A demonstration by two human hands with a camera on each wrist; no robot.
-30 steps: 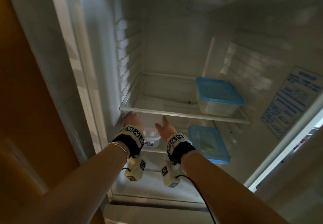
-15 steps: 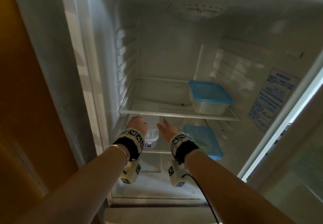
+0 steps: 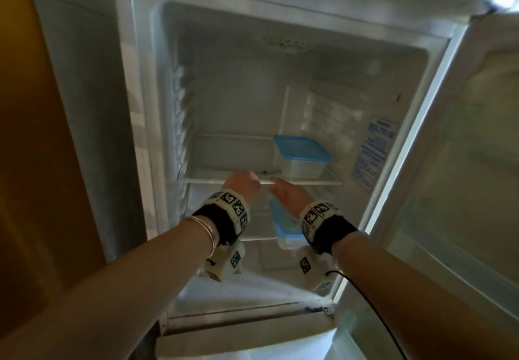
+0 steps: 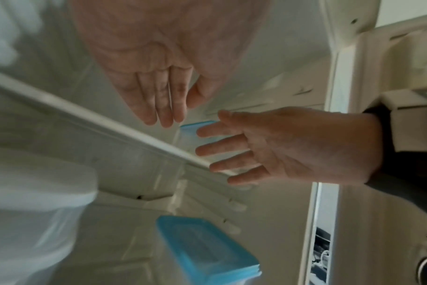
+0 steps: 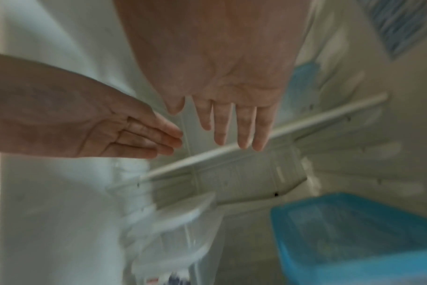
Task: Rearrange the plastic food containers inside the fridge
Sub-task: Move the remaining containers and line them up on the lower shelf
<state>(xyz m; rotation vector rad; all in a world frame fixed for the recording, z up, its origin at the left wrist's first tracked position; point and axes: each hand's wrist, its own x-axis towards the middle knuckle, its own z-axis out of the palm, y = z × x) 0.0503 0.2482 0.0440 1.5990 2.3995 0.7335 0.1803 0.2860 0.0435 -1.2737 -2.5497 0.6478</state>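
Both our hands empty, fingers straight: left hand and right hand at the upper shelf edge. Blue-lidded container sits up-right on it, nearer our right; another below.

Both forearms are extended forward and upward, side by side, each wrapped at the wrist by a black band carrying white marker blocks. Thin bangles are worn on the left forearm just behind its band. The left hand is held with straight fingers close together, nothing being gripped. The right hand is held open, palm turned toward the left one, its fingers spread slightly and empty. The two hands are near each other but apart.
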